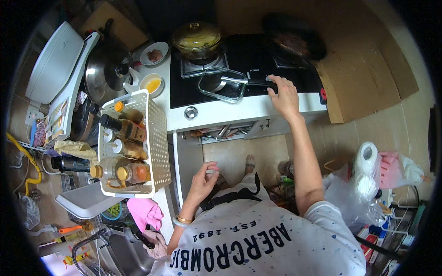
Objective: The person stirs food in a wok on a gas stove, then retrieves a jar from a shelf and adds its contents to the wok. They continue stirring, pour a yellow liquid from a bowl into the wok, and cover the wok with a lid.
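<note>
My right hand (pixel 285 95) reaches over the front of the black glass gas cooktop (pixel 186 91). Its fingers surround the end of a utensil's black handle (pixel 260 82), beside a small shiny control knob (pixel 269 78); which of them it grips is unclear. The utensil's metal end rests over a rectangular clear glass dish (pixel 238 98) at the cooktop's front edge. Low in front of my body, my left hand (pixel 203 183) hovers with loosely bent fingers apart. A small pale patch shows by its fingertips, but no held object is plain.
On the burners are a lidded amber glass pot (pixel 197 38) and a dark frying pan (pixel 293 41) with food. Left stand a white basket (pixel 160 138) of bottles, a bowl of yellow liquid (pixel 152 84) and a meat plate (pixel 154 53). Below, a drawer (pixel 188 162) is pulled out.
</note>
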A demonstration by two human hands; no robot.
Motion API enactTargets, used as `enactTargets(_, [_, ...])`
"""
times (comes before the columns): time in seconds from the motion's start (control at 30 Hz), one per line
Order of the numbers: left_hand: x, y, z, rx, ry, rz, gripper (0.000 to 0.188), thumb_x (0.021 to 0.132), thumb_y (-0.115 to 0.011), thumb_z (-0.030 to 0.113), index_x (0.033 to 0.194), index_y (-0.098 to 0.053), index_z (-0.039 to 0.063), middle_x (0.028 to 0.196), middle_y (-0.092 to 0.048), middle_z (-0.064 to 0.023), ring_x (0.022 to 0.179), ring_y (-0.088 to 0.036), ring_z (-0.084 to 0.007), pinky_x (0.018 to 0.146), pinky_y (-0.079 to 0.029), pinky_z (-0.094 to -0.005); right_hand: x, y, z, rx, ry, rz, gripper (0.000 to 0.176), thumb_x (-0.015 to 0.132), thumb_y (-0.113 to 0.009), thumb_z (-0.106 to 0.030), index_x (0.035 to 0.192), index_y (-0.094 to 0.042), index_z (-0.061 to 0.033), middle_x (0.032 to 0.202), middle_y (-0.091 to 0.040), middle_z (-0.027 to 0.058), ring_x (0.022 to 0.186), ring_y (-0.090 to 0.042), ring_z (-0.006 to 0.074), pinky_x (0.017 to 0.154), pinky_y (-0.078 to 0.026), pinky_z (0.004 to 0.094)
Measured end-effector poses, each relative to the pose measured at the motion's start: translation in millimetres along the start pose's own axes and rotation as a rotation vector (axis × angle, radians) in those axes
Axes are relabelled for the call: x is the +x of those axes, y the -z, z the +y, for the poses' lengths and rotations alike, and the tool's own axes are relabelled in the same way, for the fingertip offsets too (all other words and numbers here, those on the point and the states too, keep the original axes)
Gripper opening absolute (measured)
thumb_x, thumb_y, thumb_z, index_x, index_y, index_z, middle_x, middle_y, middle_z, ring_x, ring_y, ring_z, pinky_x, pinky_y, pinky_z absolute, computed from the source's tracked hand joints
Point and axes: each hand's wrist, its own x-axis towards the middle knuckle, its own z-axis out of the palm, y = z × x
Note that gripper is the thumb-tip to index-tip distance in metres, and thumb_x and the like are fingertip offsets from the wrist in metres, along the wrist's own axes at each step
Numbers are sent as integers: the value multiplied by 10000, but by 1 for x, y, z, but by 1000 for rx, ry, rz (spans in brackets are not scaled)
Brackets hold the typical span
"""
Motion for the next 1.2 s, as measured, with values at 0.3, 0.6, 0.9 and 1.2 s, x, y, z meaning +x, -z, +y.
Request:
enactTargets(0.3, [50,-13,-1,-132,101,260,283,921,-600,76,1198,-548,47,1040,-649,-29,655,-523,-39,587,-408,-204,37,-48,52,-290,196,-314,240,791,-543,11,998,-629,-75,910,-655,155,939,-598,304,816,-468,418])
enactTargets(0.6, [122,-36,26,-253,111,147,262,947,-578,74,1204,-549,36,1048,-631,-30,789,-555,-50,697,-451,-198,17,23,11,134,86,-451,320,890,-533,-59,1204,-499,-3,1020,-593,218,969,-571,366,854,-465,440])
enactTargets(0.9, [164,-12,32,-189,122,45,280,973,-567,142,1225,-532,24,1022,-649,-56,881,-596,-104,801,-477,-238,90,132,58,-79,-100,-152,416,937,-559,-183,1346,-515,-245,1007,-686,156,816,-675,338,665,-545,419])
enactTargets(1.2, [166,-15,36,-170,136,39,270,973,-563,126,1226,-525,39,939,-651,-28,836,-570,-84,747,-461,-222,115,146,139,-374,-299,-361,364,942,-536,-243,1304,-572,-271,751,-645,206,783,-648,368,734,-493,466])
